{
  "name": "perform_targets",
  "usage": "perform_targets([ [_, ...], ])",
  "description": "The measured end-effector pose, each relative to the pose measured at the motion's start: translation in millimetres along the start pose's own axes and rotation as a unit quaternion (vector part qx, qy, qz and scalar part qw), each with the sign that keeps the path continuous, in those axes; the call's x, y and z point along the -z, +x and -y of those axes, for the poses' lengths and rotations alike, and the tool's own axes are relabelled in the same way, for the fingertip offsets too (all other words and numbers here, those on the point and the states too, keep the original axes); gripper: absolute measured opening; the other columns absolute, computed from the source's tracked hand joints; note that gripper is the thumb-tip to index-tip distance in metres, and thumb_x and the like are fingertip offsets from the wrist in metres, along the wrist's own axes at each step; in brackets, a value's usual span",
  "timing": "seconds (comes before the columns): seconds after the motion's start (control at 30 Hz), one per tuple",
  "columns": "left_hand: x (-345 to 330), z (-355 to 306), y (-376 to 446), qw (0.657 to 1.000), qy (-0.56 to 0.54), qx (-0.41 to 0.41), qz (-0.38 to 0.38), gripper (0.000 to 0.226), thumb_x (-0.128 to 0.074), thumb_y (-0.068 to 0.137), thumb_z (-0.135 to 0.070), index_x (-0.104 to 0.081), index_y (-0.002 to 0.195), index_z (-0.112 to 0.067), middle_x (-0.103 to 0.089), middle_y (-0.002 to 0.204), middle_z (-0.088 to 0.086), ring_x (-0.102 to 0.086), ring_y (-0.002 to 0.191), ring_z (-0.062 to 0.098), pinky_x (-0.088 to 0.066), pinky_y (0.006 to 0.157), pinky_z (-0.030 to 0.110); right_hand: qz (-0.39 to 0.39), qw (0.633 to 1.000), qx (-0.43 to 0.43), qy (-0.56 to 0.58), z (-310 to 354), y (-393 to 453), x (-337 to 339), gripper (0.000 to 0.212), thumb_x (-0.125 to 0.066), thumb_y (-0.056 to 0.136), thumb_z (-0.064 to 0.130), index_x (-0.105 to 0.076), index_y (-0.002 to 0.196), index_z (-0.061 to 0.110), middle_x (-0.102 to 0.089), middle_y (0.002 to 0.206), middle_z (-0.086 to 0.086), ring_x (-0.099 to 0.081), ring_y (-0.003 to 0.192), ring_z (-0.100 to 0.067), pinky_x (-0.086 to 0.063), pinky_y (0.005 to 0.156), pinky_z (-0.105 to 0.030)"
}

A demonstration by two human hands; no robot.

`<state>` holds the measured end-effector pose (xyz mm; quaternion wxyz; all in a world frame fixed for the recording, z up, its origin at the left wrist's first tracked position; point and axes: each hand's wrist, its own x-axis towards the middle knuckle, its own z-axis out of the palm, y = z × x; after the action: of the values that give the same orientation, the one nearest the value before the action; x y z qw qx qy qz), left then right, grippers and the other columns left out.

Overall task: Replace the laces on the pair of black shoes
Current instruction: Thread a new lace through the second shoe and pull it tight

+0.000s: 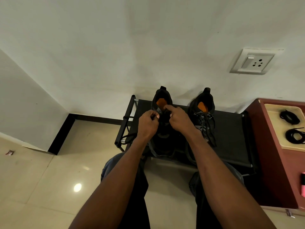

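Observation:
Two black shoes with orange insoles stand side by side on a low black rack (231, 138), heels toward the wall. Both my hands work at the throat of the left shoe (162, 98). My left hand (147, 123) pinches a dark lace end beside the shoe's eyelets. Across the tongue, my right hand (179, 120) has its fingers curled on the lace there, with the index finger stretched toward the orange insole. The right shoe (203, 111) has grey laces hanging loose over its front. Two coiled black laces (290, 118) (296, 135) lie on a cream tray at the right.
The tray (274, 129) sits on a dark red cabinet (270, 162) right of the rack. A pink object (302, 185) lies at the cabinet's near edge. A wall socket (254, 62) is above. Glossy tiled floor (49, 179) lies to the left, my knees below the rack.

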<state>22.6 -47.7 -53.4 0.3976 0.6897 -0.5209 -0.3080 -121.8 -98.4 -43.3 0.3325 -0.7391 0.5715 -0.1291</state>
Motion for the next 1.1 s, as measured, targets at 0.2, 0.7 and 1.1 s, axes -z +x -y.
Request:
perform_targets([
  [0.2,-11.1,4.9,2.1,0.985,0.119,-0.126,-0.024,0.012,-0.058,0.095,-0.011,-0.068,0.101,-0.007,-0.063,0.098,0.005,-0.054,0.095,0.019,-0.046,0.084,0.033,-0.051,0.994,-0.006,0.093,-5.9,-0.5,8.2,0.005,-0.052,0.101,0.028,-0.055,0.105,0.029,-0.062,0.089,-0.006,-0.058,0.07,-0.022,-0.045,0.06,-0.032],
  [0.7,-14.4,14.3,5.3,0.935,0.214,-0.281,-0.024,0.034,-0.047,0.095,-0.022,-0.074,0.106,-0.006,-0.061,0.096,0.009,-0.059,0.084,0.026,-0.053,0.071,0.038,-0.106,0.988,0.018,0.108,-8.2,-2.4,8.5,0.011,-0.059,0.092,0.016,-0.068,0.087,0.013,-0.064,0.078,-0.001,-0.063,0.073,-0.018,-0.052,0.069,-0.035],
  [1.1,-15.8,19.8,20.0,0.963,0.164,-0.212,0.007,0.015,-0.068,0.09,-0.012,-0.077,0.098,-0.003,-0.049,0.112,0.011,-0.046,0.106,0.028,-0.047,0.087,0.038,-0.099,0.984,0.007,0.15,-10.7,-2.2,4.0,0.012,-0.06,0.092,0.016,-0.07,0.085,0.017,-0.07,0.081,0.0,-0.068,0.074,-0.017,-0.059,0.076,-0.041],
])
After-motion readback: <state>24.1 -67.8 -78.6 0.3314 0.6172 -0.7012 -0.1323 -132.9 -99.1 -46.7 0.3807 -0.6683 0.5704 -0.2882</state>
